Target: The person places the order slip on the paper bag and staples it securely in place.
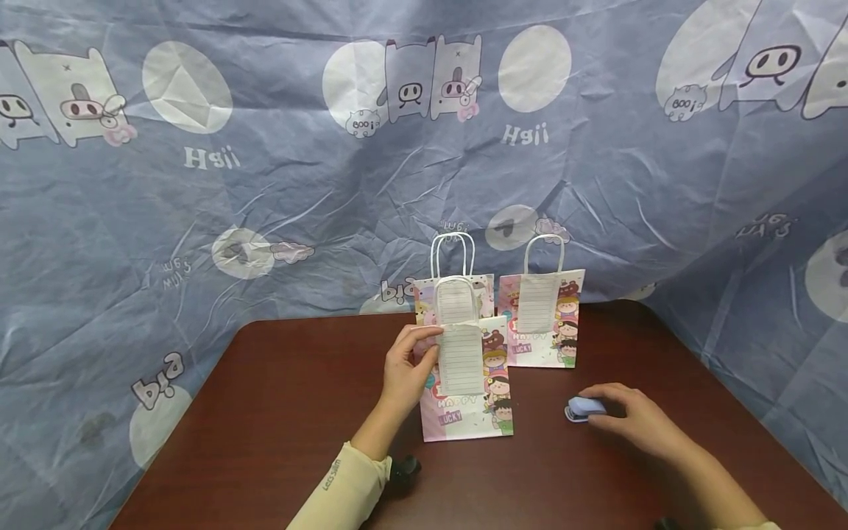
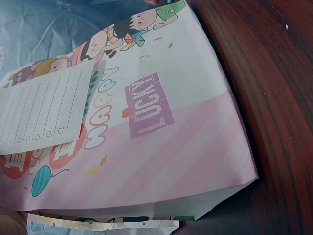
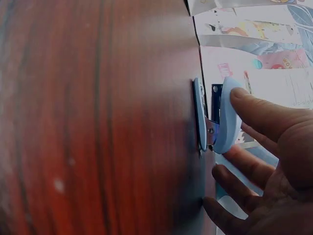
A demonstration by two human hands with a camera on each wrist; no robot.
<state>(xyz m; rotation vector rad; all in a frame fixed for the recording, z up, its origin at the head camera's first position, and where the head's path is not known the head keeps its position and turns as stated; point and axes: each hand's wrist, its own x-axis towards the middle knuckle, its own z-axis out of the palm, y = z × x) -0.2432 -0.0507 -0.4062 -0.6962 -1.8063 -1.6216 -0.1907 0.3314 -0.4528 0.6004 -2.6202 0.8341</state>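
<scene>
My left hand pinches the upper left edge of a printed paper gift bag and the lined paper sheet lying against its front. In the left wrist view the same bag shows its lower front with the word LUCKY, and the lined sheet overlaps the print. On the table to the right sits a small light-blue stapler. Around its rear end my right hand has thumb and fingers. In the right wrist view the thumb touches the stapler's upper arm, which is tilted up from the base.
Behind stand two more gift bags: one at the right with a lined sheet on its front, another partly hidden by the front bag. The dark wooden table ends at a blue patterned cloth.
</scene>
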